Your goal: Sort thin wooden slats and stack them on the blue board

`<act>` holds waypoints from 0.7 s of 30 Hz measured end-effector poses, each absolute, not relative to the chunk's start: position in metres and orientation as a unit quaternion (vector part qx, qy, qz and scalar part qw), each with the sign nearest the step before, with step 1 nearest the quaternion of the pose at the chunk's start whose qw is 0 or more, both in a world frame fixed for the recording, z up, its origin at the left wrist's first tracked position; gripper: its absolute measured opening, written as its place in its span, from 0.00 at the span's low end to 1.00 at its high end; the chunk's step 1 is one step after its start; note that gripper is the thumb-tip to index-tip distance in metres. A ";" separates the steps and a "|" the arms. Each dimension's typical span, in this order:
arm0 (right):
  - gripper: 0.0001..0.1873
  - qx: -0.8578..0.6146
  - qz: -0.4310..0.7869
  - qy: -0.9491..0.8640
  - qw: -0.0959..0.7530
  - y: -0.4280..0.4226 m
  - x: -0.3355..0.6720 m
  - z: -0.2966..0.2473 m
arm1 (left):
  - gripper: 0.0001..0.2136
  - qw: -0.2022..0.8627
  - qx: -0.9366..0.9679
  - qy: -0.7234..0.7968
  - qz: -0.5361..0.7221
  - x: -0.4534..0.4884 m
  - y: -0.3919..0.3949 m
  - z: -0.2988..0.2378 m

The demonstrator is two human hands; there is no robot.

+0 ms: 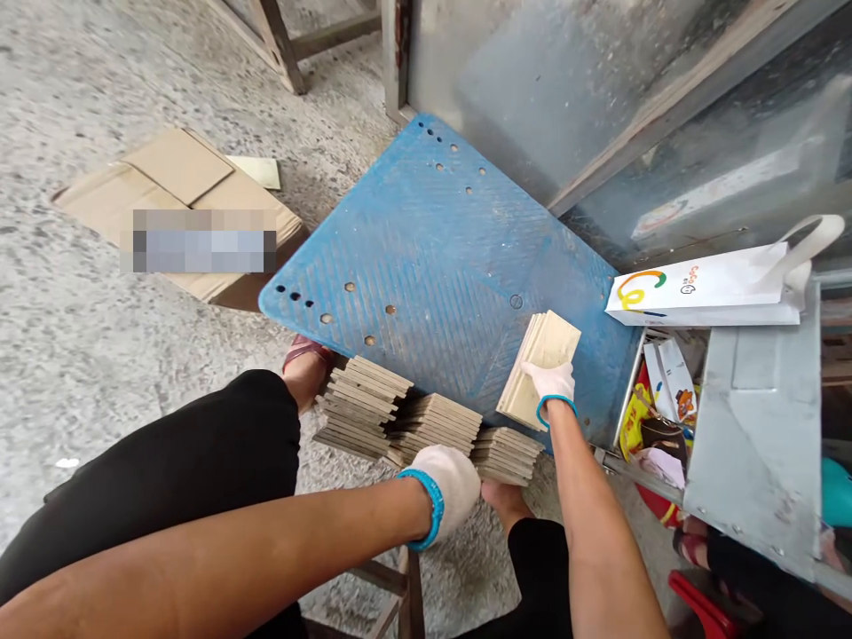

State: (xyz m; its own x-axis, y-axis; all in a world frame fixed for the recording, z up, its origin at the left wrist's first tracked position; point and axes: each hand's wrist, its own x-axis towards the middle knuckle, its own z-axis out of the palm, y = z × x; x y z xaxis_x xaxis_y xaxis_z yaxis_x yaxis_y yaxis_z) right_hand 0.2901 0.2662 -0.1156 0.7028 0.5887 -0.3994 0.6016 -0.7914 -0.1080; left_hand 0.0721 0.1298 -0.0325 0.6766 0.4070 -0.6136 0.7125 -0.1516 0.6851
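Note:
My right hand, in a white glove with a blue cuff, grips a small bundle of thin beige boards over the right part of a blue plastic platform. The thumb lies against the bundle's side. Lower down, my left hand, gloved alike, is beside the stacked boards. Its back faces me and its fingers are hidden, so what it holds cannot be seen. Three stepped stacks of similar boards stand along the platform's near edge: a left stack, a middle stack and a right stack.
A cardboard box lies left on the speckled floor. At right, a white paper bag stands by a grey metal case and an open compartment with wrappers. Glass panels border the platform's far side. A wooden stool leg is below.

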 end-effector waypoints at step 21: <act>0.60 0.922 -0.159 0.352 -0.017 0.274 0.285 -0.089 | 0.25 0.445 0.695 0.556 -0.099 -0.094 0.200 -0.108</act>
State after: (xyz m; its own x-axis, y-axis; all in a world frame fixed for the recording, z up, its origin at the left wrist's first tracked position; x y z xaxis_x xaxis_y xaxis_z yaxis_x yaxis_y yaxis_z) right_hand 0.2854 0.2739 -0.0890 0.7015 0.6549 -0.2810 0.6443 -0.7513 -0.1425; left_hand -0.0936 0.1999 -0.1077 0.3631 0.6848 -0.6319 0.8607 0.0133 0.5089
